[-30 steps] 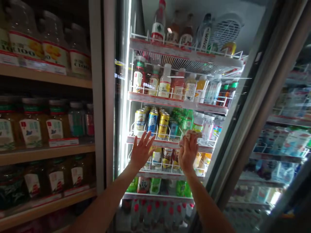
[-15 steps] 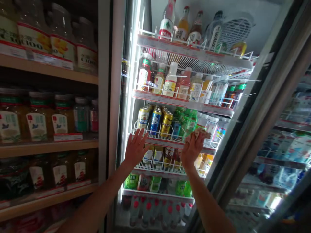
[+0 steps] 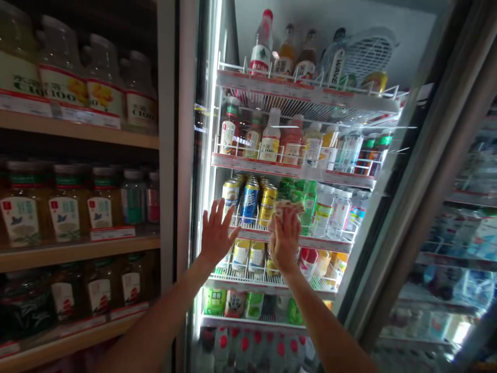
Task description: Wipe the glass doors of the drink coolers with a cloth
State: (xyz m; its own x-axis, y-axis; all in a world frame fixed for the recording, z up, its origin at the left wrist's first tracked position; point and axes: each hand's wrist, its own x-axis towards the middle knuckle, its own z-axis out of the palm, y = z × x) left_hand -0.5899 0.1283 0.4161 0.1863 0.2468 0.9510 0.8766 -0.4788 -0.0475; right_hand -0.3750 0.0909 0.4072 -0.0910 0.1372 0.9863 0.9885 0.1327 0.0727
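Note:
My left hand point(image 3: 216, 234) is raised with its fingers spread, and its palm seems to lie against the glass door point(image 3: 404, 67) of a lit drinks cooler. Nothing is in that hand. To its right, my right hand point(image 3: 285, 243) presses a crumpled, pinkish-brown cloth point(image 3: 289, 208), which also appears to be against the glass. Behind the hands stand a blue can point(image 3: 249, 202), a gold can point(image 3: 267, 204) and a green bottle point(image 3: 309, 202) on the middle shelf. Whether each palm fully touches the glass is hard to tell.
Wooden shelves point(image 3: 77, 250) with bottled drinks stand at the left, beyond a grey upright frame point(image 3: 170, 155). Inside the cooler, wire shelves point(image 3: 291, 168) hold bottles and cans. A slanting dark door frame point(image 3: 411, 171) runs down the right, with more stocked shelves past it.
My right hand has slid left with the cloth, from in front of the green bottles to beside the gold can. My left hand stays nearly in place. The view has tilted up slightly.

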